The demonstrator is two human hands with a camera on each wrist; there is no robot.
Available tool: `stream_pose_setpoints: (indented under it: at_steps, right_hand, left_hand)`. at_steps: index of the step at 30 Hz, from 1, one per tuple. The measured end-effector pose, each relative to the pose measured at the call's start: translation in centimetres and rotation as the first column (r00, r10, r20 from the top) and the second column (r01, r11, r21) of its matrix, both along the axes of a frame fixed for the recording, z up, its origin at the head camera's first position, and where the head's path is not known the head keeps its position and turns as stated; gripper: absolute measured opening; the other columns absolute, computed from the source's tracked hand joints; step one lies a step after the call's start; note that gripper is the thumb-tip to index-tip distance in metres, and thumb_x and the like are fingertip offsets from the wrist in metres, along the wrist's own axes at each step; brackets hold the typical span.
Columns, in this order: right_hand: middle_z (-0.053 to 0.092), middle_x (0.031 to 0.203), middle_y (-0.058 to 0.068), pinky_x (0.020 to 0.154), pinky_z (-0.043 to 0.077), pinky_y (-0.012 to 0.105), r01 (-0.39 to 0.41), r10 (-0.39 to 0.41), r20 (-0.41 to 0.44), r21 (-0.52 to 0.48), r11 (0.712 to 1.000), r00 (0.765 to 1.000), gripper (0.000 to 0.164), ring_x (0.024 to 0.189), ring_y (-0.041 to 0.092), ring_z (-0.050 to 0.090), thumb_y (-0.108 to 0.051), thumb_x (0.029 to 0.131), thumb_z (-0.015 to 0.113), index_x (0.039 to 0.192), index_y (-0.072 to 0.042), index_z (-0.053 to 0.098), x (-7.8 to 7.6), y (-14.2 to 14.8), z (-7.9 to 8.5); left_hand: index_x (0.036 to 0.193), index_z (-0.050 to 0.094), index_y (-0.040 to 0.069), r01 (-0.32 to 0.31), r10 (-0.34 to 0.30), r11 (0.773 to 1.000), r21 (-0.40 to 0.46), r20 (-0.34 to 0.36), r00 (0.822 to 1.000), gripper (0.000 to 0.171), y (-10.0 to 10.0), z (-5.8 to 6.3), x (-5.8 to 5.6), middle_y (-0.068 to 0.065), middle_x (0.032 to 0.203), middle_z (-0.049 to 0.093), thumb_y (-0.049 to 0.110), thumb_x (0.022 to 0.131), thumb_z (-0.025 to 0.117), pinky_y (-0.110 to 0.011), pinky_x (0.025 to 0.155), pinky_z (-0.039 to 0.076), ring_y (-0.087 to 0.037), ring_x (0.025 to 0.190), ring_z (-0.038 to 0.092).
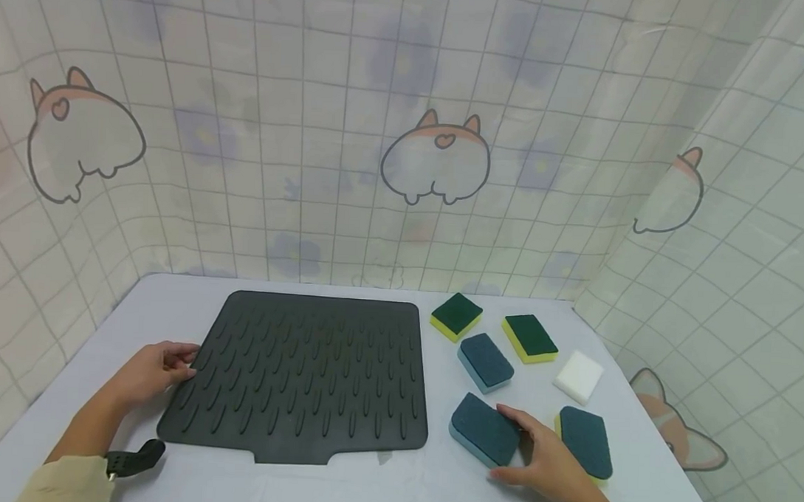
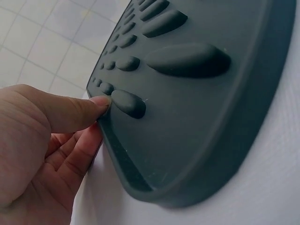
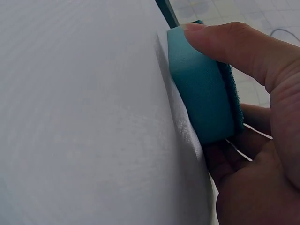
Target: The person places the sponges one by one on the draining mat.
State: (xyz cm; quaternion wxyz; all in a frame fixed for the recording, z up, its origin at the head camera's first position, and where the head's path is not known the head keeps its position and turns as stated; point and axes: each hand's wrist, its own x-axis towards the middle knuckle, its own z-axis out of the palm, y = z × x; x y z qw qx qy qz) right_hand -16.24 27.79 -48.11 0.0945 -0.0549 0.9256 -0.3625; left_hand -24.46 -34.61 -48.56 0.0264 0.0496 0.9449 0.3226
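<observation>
My left hand [image 1: 146,375] pinches the left edge of a dark grey ridged drying mat [image 1: 304,380] that lies on the table. In the left wrist view the thumb [image 2: 79,112] presses on the raised rim and the other fingers go underneath it. Over on the right, my right hand [image 1: 546,463] holds a blue scouring sponge [image 1: 485,430] by its sides, its darker scrubbing face turned up. Up close in the right wrist view, the thumb lies along the light blue foam [image 3: 199,89] and the fingers wrap the opposite side, partly hidden.
Behind the held sponge lies another blue sponge [image 1: 486,362]. Two green and yellow sponges [image 1: 456,316] are farther back, with a white sponge [image 1: 578,377] to the right. A dark blue and yellow sponge [image 1: 587,442] sits beside my right hand. A patterned curtain [image 1: 326,130] surrounds the table.
</observation>
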Motion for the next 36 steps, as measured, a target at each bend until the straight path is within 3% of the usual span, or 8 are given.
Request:
stream_pose_setpoints:
  at_steps: [20, 36]
  right_hand:
    - [0.049, 0.140, 0.003, 0.103, 0.039, 0.044, -0.001, 0.001, -0.048, 0.004, 1.000, 0.999, 0.093, 0.129, 0.025, 0.045, -0.050, 0.059, 0.084, 0.137, -0.017, 0.046, 0.05, 0.39, -0.71]
    - [0.050, 0.138, 0.005, 0.099, 0.043, 0.042, 0.020, -0.020, -0.040, 0.003, 1.000, 0.999, 0.092, 0.125, 0.025, 0.048, -0.052, 0.058, 0.083, 0.136, -0.018, 0.047, 0.00, -0.36, -0.69]
  left_hand:
    - [0.128, 0.050, -0.009, -0.004, 0.004, 1.000, -0.006, 0.004, 1.000, 0.050, 0.18, 0.03, 0.09, -0.016, 0.105, 0.062, 0.010, 0.085, 0.067, -0.026, 0.061, 0.045, -0.018, 0.083, 0.052]
    - [0.128, 0.050, -0.009, 0.009, -0.009, 0.999, 0.031, -0.003, 1.000, 0.049, 0.23, 0.10, 0.38, -0.013, 0.102, 0.061, 0.009, 0.086, 0.066, -0.024, 0.059, 0.043, -0.018, 0.083, 0.050]
